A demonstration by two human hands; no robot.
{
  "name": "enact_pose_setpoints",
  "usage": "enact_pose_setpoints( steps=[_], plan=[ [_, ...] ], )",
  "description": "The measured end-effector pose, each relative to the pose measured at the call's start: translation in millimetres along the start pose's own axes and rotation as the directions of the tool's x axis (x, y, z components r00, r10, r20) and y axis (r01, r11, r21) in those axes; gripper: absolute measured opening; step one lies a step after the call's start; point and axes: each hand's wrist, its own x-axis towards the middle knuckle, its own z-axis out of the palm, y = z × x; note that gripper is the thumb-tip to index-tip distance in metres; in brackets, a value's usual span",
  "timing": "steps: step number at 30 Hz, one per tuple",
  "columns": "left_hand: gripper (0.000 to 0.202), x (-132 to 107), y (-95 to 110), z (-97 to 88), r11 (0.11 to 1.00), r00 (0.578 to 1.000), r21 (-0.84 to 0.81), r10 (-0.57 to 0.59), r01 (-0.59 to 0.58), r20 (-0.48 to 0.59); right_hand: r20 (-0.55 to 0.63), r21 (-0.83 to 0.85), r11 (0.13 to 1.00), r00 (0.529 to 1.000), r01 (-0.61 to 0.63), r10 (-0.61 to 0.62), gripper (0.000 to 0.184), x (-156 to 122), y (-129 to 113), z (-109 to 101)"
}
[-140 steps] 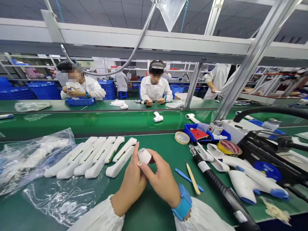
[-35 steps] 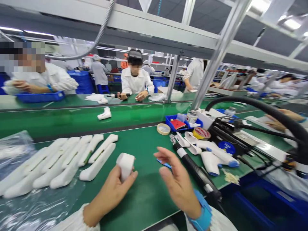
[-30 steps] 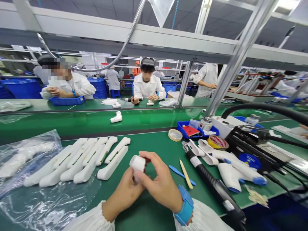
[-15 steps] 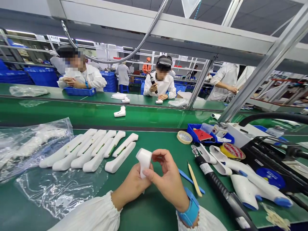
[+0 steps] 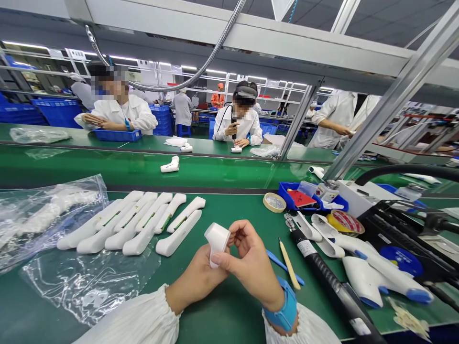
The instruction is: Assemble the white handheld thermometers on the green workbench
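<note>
Upright between my hands is a white plastic gun-shaped housing (image 5: 217,239) with a wide angled head. My left hand (image 5: 199,274) is closed round its lower part, so most of the handle is hidden. My right hand (image 5: 253,265) has its thumb pressed on the housing's side and its curled fingertips at the edge of the head. Left of my hands, several white housing shells (image 5: 138,234) lie in a slanted row on the green bench. Green strips show along some of them. The nearest shell (image 5: 178,234) is a little apart from the left hand.
Clear plastic bags (image 5: 53,215) lie at left. On the right are a yellow-handled pick (image 5: 289,263), a blue stick (image 5: 279,265), a black cylindrical tool (image 5: 326,282), white handheld units (image 5: 383,282), tape (image 5: 274,202) and a blue bin (image 5: 287,188). A green conveyor (image 5: 222,174) runs behind; co-workers sit beyond.
The housing's head has tilted slightly to the right, with my right fingers still at its edge. On the conveyor, white pieces have shifted left.
</note>
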Motion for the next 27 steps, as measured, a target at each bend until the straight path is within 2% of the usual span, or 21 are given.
enact_pose_setpoints(
  steps=[5,16,22,27],
  plan=[
    [0.036,-0.2,-4.1,2.5,1.0,0.998,0.012,0.003,-0.002,-0.063,-0.019,0.036,0.999,1.0,-0.015,0.016,0.042,0.9,2.0,0.4],
    [0.039,0.4,-5.2,5.1,0.998,1.0,-0.064,0.021,-0.02,0.016,0.008,0.087,0.996,1.0,0.017,-0.017,0.038,-1.1,7.9,4.7],
    [0.038,1.7,-7.2,3.7,0.998,1.0,-0.067,0.016,-0.014,0.019,-0.089,-0.096,0.99,0.99,0.104,-0.113,0.034,-1.8,9.8,8.2],
    [0.037,1.5,-2.9,4.3,0.998,1.0,-0.067,0.015,-0.014,0.021,-0.095,-0.291,0.921,0.95,0.259,-0.297,0.027,-4.4,14.2,5.7]
  ],
)
